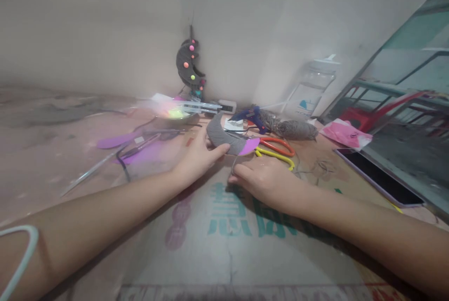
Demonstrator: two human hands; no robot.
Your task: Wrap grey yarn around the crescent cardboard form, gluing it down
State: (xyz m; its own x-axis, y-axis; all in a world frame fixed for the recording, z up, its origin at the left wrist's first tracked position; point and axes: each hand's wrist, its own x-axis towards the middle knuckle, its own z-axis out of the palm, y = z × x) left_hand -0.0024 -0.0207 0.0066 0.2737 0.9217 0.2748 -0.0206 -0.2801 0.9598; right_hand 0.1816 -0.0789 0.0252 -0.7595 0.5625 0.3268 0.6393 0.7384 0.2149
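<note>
My left hand point(199, 157) grips a crescent shape point(224, 136) wrapped in grey yarn, thumb on its lower edge; one tip still shows purple foam point(249, 146). My right hand point(260, 178) rests just below it on the cardboard, fingers pinched on a thin grey yarn strand point(234, 163) that runs up to the crescent. Both hands sit close together near the middle of the work surface.
Orange and yellow scissors point(278, 149) lie right of the crescent, a grey yarn ball point(293, 129) and blue glue gun point(250, 116) behind. A finished dark crescent with coloured beads point(188, 63) hangs on the wall. Purple foam pieces point(115, 141) lie left, a phone point(380, 177) right.
</note>
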